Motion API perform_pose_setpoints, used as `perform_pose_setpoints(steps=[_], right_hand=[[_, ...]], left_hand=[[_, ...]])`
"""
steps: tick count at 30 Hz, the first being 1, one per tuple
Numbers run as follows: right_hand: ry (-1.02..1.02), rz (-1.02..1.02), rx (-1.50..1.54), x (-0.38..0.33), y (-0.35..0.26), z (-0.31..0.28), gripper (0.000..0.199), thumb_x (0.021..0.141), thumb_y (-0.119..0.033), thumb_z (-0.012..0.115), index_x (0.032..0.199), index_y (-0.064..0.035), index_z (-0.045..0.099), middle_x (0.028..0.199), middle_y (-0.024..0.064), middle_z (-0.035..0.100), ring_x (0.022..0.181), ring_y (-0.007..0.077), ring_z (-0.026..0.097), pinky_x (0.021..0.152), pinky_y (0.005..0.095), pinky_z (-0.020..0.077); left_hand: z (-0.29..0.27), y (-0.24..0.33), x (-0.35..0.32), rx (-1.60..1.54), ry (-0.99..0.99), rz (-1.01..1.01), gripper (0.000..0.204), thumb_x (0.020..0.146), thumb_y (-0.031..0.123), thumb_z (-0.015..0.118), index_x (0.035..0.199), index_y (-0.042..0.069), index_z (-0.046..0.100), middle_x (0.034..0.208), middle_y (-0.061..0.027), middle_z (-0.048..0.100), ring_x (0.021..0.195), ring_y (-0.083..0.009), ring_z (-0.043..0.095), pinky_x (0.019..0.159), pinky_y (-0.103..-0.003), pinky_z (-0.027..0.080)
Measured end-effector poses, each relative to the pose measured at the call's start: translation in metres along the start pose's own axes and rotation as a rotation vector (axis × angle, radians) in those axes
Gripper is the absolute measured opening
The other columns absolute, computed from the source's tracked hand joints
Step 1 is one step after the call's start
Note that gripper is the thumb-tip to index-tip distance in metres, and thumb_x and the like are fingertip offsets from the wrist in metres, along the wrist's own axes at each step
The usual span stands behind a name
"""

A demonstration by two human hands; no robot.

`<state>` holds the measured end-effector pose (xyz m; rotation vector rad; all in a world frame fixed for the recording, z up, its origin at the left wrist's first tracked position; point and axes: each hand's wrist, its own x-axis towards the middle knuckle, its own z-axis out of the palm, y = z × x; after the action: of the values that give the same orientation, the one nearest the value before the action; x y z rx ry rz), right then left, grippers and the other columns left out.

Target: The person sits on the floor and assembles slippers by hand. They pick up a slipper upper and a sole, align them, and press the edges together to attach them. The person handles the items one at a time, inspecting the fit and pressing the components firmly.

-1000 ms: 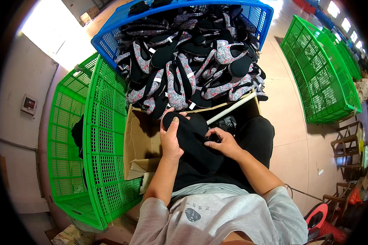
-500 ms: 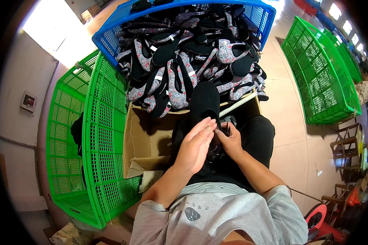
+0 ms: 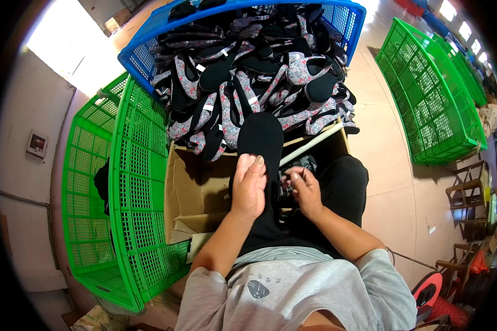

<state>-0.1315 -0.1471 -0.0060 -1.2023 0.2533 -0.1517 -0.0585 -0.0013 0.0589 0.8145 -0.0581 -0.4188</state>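
the tiled floor (image 3: 384, 182) carries green crates (image 3: 419, 91); the blue crate (image 3: 348, 27) carries heaped floral shoes (image 3: 248, 83).

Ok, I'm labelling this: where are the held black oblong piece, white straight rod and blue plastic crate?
Black oblong piece (image 3: 261, 135): head view, rounded end.
White straight rod (image 3: 311, 144): head view, middle.
Blue plastic crate (image 3: 347, 30): head view, right wall.

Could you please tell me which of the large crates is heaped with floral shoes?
The blue crate, straight ahead beyond the cardboard box, holds the heap; the left crates and right crates are green.
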Motion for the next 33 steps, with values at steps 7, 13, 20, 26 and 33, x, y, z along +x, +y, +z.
perform_pose_setpoints(steps=[7,13,20,26,33], right_hand=[[0.155,0.026,0.218,0.018,-0.023,-0.007,0.028,0.102,-0.031,0.048,0.115,-0.0092,0.06,0.106,0.0017,0.064,0.073,0.0029,0.056,0.047,0.0159,0.0316],[0.149,0.203,0.099,0.015,-0.018,-0.014,0.024,0.1,-0.031,0.053,0.104,-0.0094,0.062,0.102,0.0,0.063,0.066,0.0035,0.049,0.05,0.0182,0.0356],[0.054,0.147,0.209,0.021,-0.004,-0.015,0.018,0.099,-0.025,0.057,0.104,-0.0088,0.059,0.1,0.0036,0.062,0.088,0.0116,0.059,0.079,0.0271,0.0499],[0.035,0.014,0.078,0.022,0.005,-0.017,0.022,0.101,-0.02,0.054,0.109,-0.0011,0.061,0.104,0.0043,0.063,0.097,0.0113,0.055,0.093,0.0268,0.043],[-0.007,-0.092,-0.045,0.02,0.004,-0.015,0.024,0.103,-0.019,0.051,0.109,0.0012,0.062,0.108,0.0073,0.065,0.1,0.0127,0.057,0.094,0.0278,0.0435]], left_hand=[[-0.035,0.025,-0.019,0.378,-0.221,-0.389,0.027,0.097,0.014,0.057,0.081,0.016,0.037,0.076,0.0063,0.034,0.065,-0.0035,0.034,0.053,-0.019,0.026],[-0.045,-0.011,-0.027,0.151,-0.036,-0.535,0.026,0.096,0.013,0.061,0.075,0.016,0.045,0.071,0.0062,0.042,0.064,-0.0031,0.04,0.056,-0.019,0.032],[-0.031,-0.031,-0.02,0.008,-0.019,-0.539,0.027,0.091,0.013,0.069,0.108,-0.007,0.064,0.106,-0.0073,0.067,0.099,-0.0124,0.061,0.092,-0.027,0.046],[-0.018,-0.042,-0.015,0.117,0.017,-0.546,0.035,0.092,0.015,0.068,0.117,-0.009,0.062,0.116,-0.0091,0.065,0.107,-0.0148,0.06,0.098,-0.029,0.045],[-0.028,-0.053,-0.015,0.107,0.037,-0.526,0.038,0.092,0.012,0.069,0.124,-0.004,0.059,0.123,-0.0084,0.062,0.112,-0.0164,0.059,0.102,-0.031,0.044]])
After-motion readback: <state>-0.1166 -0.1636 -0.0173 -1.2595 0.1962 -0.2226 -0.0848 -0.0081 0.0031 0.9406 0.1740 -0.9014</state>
